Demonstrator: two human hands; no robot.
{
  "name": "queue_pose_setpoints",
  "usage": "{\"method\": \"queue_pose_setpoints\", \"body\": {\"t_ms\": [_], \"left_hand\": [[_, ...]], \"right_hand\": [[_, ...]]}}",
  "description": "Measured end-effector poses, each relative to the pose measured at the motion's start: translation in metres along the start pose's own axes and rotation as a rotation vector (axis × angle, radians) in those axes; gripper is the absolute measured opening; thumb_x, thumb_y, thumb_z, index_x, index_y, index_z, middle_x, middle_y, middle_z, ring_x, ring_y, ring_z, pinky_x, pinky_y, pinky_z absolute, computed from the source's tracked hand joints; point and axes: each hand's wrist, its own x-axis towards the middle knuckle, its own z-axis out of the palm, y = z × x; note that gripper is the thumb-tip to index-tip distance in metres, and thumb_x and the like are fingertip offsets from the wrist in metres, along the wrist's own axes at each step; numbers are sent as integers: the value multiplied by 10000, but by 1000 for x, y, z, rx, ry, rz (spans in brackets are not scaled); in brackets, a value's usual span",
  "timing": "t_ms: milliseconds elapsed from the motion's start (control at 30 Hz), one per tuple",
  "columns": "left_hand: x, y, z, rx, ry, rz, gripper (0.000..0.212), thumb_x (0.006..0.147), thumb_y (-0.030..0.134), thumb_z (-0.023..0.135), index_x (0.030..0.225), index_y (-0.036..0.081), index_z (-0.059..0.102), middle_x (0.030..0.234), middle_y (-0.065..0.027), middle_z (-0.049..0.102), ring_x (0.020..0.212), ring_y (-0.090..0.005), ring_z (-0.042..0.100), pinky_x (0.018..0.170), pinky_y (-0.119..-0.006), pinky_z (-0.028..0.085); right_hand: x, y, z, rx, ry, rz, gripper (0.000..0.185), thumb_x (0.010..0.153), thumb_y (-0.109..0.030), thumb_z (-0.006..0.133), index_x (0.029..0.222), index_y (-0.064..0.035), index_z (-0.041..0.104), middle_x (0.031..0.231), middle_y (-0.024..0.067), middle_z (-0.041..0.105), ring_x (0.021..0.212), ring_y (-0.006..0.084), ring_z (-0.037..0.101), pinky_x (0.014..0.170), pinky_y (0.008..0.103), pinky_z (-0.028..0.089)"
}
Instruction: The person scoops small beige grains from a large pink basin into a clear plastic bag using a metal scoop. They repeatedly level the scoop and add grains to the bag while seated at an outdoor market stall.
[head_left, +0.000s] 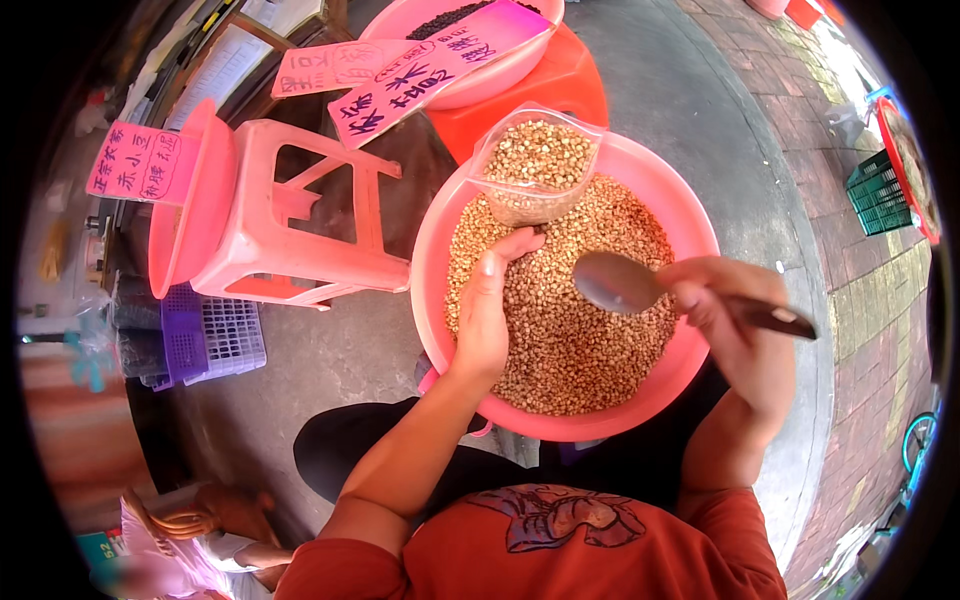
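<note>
A pink plastic basin (574, 429) full of pale brown grains (577, 345) sits before me, over my knees. Among the grains, at the basin's far side, a clear plastic bag (534, 201) stands upright with its mouth wide, filled high with the same grain. My left hand (484, 307) reaches over the grains, and its fingertips meet the bag's near lower edge; whether they grip it is hidden. In my right hand (739, 322) is a metal spoon (616, 282) with a dark handle, held above the right part of the basin. No grain shows on the spoon.
Left of the basin stands a pink plastic stool (251, 217) bearing another basin (187, 225). A red stool (581, 82) behind holds a basin of dark beans (446, 21), with pink written signs (435, 75). Plastic baskets (225, 337) lie left. Another person (176, 540) is at lower left.
</note>
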Motion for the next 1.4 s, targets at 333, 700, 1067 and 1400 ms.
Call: {"method": "queue_pose_setpoints", "body": {"t_ms": [333,700,1067,1400], "left_hand": [[1,-14,4,168,82,88,548,1072,379,309,1308,-49,556,1342,-186,547,1287,-302,468,1126,-398,299],[8,-14,2,386,152,308,411,1039,297,382,1174,-11,619,1184,-202,603,1149,-381,520,1018,-462,377],[1,-11,-1,329,161,305,453,1051,315,358,1175,-55,587,1115,-209,592,1113,-369,521,1013,-456,369],[8,-28,6,301,152,260,427,1056,341,373,1174,19,627,1125,-184,598,1106,-357,540,992,-455,407]], "right_hand": [[17,44,13,25,202,253,256,1010,-198,573,886,11,653,646,44,585,593,114,560,532,288,433],[12,21,17,175,-62,66,263,989,-179,597,1042,64,681,747,65,602,655,117,541,611,254,443],[16,17,42,-204,-142,-35,338,1041,-253,515,1108,48,654,898,113,640,750,189,558,685,312,450],[-3,10,-9,-77,258,175,271,1018,-216,556,975,24,673,834,37,639,648,108,531,585,253,428]]}}
